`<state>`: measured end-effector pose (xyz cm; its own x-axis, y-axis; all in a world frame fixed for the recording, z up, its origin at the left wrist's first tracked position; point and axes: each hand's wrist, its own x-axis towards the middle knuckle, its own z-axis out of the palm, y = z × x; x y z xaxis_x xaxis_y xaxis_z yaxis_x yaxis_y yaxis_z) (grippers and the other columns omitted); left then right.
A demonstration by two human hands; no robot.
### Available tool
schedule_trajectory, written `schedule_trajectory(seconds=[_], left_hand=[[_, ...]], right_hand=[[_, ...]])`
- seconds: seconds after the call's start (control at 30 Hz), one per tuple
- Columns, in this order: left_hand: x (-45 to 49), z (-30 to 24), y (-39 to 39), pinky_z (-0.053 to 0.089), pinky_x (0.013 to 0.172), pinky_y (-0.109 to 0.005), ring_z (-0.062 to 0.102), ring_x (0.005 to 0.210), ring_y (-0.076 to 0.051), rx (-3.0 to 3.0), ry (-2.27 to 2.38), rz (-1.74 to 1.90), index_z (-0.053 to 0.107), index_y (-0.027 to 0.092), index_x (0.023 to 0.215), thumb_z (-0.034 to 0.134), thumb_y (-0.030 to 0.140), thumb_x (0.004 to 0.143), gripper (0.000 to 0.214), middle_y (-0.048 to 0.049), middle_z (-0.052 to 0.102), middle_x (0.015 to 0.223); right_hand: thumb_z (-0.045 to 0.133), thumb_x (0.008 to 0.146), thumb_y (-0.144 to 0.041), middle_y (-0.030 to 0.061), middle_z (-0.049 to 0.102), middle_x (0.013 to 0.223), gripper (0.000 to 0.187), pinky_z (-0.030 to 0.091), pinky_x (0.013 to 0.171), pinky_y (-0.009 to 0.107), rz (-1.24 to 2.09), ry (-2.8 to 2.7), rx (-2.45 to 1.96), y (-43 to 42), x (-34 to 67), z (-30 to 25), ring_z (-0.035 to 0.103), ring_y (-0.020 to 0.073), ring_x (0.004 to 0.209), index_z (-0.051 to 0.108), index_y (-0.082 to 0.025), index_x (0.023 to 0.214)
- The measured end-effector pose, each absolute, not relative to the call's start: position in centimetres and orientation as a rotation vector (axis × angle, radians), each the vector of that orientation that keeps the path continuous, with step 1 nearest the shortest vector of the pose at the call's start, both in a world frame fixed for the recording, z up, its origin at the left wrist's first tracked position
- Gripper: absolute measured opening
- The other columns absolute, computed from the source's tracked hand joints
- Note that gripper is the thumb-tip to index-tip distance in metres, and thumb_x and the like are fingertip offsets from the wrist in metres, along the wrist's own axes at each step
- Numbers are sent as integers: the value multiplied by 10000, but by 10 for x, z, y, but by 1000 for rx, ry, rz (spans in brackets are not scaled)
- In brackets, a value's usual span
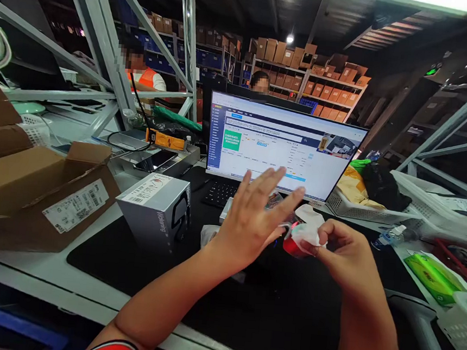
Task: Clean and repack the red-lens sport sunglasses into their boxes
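Note:
My left hand [249, 222] is raised above the black desk mat [274, 315], its fingers spread and nothing seen in them. To its right, my right hand [343, 250] pinches thin white wrapping [308, 234] between thumb and fingers. Beneath that wrapping shows a small red object [292, 247], whose kind I cannot make out. A grey product box [155, 206] stands upright left of my left hand. Behind the left hand, a black keyboard [217, 193] and a few small items are partly hidden.
A lit monitor [260, 144] stands behind my hands. At left is an open cardboard box [72, 193]. White baskets [371, 211], a spray bottle [391, 236] and a green packet [437, 277] line the right side. Two people are beyond the metal frame [106, 44] and monitor.

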<state>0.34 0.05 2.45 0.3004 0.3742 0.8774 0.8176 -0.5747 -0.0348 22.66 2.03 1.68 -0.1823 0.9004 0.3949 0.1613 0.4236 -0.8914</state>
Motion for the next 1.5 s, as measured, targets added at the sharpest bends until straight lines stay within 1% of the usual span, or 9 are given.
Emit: schedule_trajectory(seconds=[0.23,0.4,0.5,0.7,0.97,1.17,1.27,1.37,1.5], left_hand=[[24,13,-9,489,961,-462,581,1090,-302,-1945,-1371,-1397,574,181,1197,674,120,769,443,-130,613,1171],[40,3,-11,457,998,-510,542,1152,-344,-2170,-1466,-1211,501,143,1301,766,330,697,686,-156,589,1258],[43,-3,-6,456,987,-509,547,1144,-357,-2089,-1450,-1194,521,123,1244,770,378,704,646,-178,604,1221],[36,-2,2,431,1024,-492,528,1206,-337,-2054,-1361,-1168,586,213,1174,713,193,774,420,-156,560,1328],[26,4,7,391,1112,-492,464,1307,-296,-2363,-1086,-1119,614,272,1177,637,-3,705,546,-98,478,1448],[29,2,9,370,1143,-526,499,1288,-283,-2372,-1027,-1072,622,256,1169,678,13,715,518,-109,536,1399],[37,-6,11,435,1089,-506,576,1187,-282,-2237,-1159,-1159,645,218,1094,700,86,787,339,-108,626,1296],[43,-17,16,539,949,-426,670,989,-249,-2049,-1088,-1350,646,170,1063,666,174,878,186,-104,727,1085],[43,-25,21,585,875,-379,713,966,-252,-1915,-923,-1515,642,131,1052,635,238,921,169,-141,752,1027]], right_hand=[[934,592,-288,-38,631,635,431,497,542,219,844,-1155,-849,29,208,12,603,119,568,518,-204,666],[954,530,-261,-48,612,616,483,495,548,215,959,-1062,-767,25,185,1,592,115,576,487,-205,642],[963,490,-249,-54,587,591,501,463,525,210,1028,-1113,-789,20,173,-5,557,110,560,481,-202,622],[966,492,-281,-66,526,538,513,399,463,203,978,-1215,-886,13,170,-5,474,84,496,468,-195,581],[971,444,-220,-68,546,526,607,407,419,177,1244,-951,-718,29,207,19,520,84,462,378,-199,571],[948,488,-209,-38,654,709,546,526,597,233,1363,-817,-667,40,212,21,624,121,646,416,-207,611],[939,523,-269,-28,679,787,523,528,664,253,1338,-796,-645,39,197,13,639,138,731,432,-214,639],[922,574,-302,-46,630,704,560,490,640,248,1203,-835,-588,30,177,1,595,129,682,370,-219,627],[889,649,-286,-76,444,568,593,385,540,229,892,-999,-644,16,153,-15,437,94,557,302,-224,589]])
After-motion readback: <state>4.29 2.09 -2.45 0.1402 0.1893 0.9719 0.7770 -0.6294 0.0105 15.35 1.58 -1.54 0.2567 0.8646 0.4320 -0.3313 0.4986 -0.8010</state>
